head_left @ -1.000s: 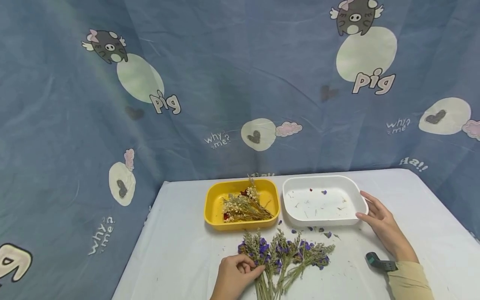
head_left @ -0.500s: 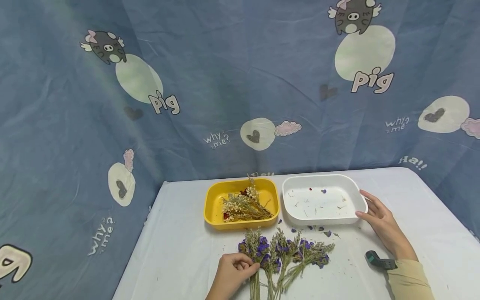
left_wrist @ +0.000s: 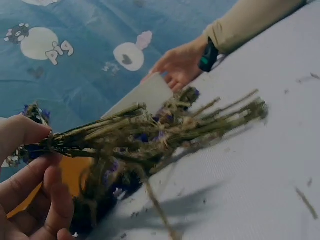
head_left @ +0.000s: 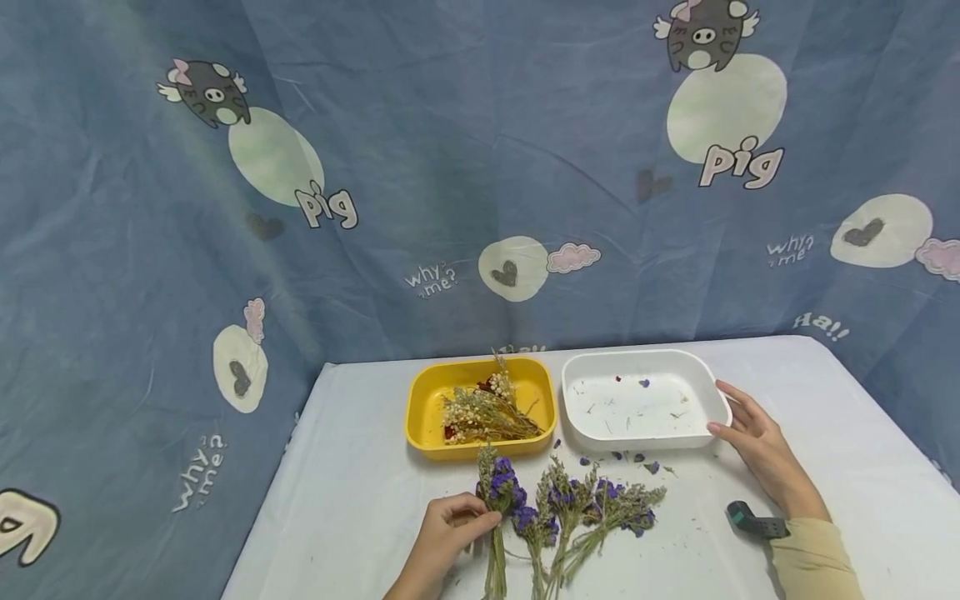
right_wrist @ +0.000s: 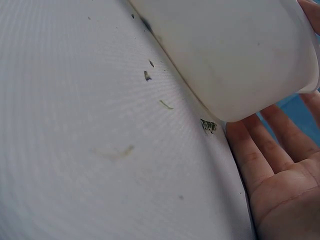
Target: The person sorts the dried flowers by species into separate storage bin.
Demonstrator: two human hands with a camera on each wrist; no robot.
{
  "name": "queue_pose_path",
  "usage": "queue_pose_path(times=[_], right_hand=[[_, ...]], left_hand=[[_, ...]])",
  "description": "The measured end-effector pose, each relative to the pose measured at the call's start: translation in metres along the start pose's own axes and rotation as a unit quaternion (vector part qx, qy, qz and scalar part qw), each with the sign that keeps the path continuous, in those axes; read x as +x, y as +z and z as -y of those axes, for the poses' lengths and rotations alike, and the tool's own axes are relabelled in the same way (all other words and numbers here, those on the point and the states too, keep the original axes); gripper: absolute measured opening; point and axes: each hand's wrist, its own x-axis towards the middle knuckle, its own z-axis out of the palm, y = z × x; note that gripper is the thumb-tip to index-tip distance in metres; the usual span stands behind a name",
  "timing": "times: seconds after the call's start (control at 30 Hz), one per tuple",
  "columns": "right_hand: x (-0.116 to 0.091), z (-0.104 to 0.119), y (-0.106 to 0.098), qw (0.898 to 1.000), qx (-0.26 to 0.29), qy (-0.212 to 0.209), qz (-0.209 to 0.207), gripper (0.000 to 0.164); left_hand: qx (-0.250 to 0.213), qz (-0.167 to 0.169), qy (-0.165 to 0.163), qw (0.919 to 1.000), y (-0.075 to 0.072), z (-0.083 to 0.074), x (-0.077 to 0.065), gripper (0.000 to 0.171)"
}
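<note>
The dried bunch [head_left: 499,497] has purple flowers, fuzzy green tips and thin stems. The left hand [head_left: 444,533] has it in a small, pinching grip. It has moved left since half a second ago, away from the other bunches [head_left: 566,500]. It is long ways front to back at the tabletop [head_left: 337,500], flowers toward the yellow tray [head_left: 422,408]. The right hand [head_left: 763,454] holds the white tray's [head_left: 645,442] end between thumb and fingers.

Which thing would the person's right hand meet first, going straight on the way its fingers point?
The white, rounded-rectangular, plastic-looking tray: the right hand already seems to touch its end, though exact contact is hard to judge.
</note>
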Motion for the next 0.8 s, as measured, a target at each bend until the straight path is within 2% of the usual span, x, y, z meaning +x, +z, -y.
queue_pose_path(times=[0.23,0.43,0.57,0.8], right_hand=[[-0.001,-0.002,0.001,1.0,-0.01,0.005,-0.006,0.08],[-0.001,-0.001,0.002,1.0,-0.013,0.008,-0.009,0.08],[0.0,0.0,0.003,1.0,-0.009,0.007,-0.005,0.08],[0.0,0.0,0.002,1.0,-0.004,-0.009,-0.008,0.08]], left_hand=[[0.0,0.035,0.014,0.9993,0.004,-0.014,-0.004,0.021],[-0.007,0.05,0.046,0.9976,0.005,-0.027,-0.001,0.017],[-0.011,0.071,0.07,0.9949,0.005,-0.035,0.004,0.021],[-0.005,0.11,0.064,0.9919,0.01,-0.048,0.016,0.026]])
